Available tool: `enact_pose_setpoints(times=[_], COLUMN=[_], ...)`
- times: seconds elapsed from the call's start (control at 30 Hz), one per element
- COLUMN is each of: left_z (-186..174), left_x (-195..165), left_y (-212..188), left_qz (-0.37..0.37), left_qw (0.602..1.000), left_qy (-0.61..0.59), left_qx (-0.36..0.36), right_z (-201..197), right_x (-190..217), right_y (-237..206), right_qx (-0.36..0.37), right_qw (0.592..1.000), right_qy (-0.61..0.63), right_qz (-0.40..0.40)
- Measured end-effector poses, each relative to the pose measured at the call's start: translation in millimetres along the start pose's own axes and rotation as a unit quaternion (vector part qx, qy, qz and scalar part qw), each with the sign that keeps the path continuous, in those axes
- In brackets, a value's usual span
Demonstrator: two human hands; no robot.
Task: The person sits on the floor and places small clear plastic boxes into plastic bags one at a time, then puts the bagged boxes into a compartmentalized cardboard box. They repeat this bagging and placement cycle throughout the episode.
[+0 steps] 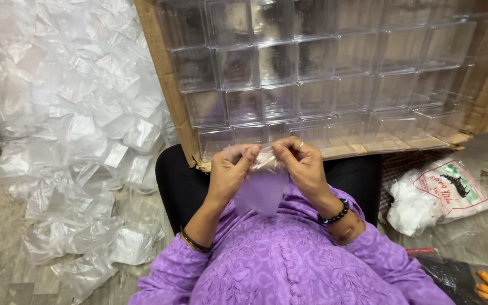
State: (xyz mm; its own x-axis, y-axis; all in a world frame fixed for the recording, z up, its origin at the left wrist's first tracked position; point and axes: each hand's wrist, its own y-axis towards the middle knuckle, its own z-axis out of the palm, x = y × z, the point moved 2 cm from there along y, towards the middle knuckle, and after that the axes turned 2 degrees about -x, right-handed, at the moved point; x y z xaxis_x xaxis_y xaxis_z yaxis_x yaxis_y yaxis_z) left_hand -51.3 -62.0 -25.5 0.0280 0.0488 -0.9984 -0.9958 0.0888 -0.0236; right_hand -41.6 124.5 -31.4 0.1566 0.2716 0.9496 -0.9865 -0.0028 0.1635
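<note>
Close ahead, carton of clear boxes [323,79], bag heap [74,130] left, both hands pinching small clear bag [264,183]

Carton of clear boxes [323,79] directly ahead; bag heap [74,130] leftward.

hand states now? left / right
Left hand: closed, pinching the clear plastic bag at its top edge.
Right hand: closed, pinching the same bag's top edge.

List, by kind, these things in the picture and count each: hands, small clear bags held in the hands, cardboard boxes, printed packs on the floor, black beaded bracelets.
Hands: 2, left hand and right hand
Clear bag pinched by both hands: 1
Cardboard box: 1
Printed pack: 1
Beaded bracelet: 1
Total: 6
</note>
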Motion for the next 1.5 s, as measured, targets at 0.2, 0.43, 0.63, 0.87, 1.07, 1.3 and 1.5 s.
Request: enact_pose_setpoints(times=[0.2, 0.43, 0.63, 0.87, 1.07, 1.3, 1.5], left_z=[4, 18, 22, 24, 22, -18, -25], left_x=[6, -6, 15, 41, 66, 84, 82], left_y=[-8, -5, -9, -10, -18, -14, 6], left_qz=[0.101, -0.028, 0.082, 0.077, -0.078, -0.219, -0.181], left_qw=[0.990, 0.992, 0.995, 0.991, 0.942, 0.844, 0.786], left_qy=[0.090, -0.100, -0.001, -0.010, -0.206, -0.299, -0.436], left_qx=[-0.037, 0.067, 0.058, 0.114, 0.253, 0.388, 0.400], right_z=[-12, -18, -22, -35, -48, -90, -122], right_x=[-7, -13, -10, -36, -47, 2, -5], right_y=[-12, -15, -20, -21, -50, -59, -42], right_qx=[-0.008, -0.050, 0.036, 0.040, 0.135, 0.291, 0.179], right_qw=[1.000, 0.996, 0.994, 0.978, 0.947, 0.930, 0.953], right_qy=[0.029, 0.066, 0.101, 0.157, 0.137, 0.169, 0.173], right_qz=[-0.002, 0.032, 0.000, 0.133, 0.258, 0.147, 0.173])
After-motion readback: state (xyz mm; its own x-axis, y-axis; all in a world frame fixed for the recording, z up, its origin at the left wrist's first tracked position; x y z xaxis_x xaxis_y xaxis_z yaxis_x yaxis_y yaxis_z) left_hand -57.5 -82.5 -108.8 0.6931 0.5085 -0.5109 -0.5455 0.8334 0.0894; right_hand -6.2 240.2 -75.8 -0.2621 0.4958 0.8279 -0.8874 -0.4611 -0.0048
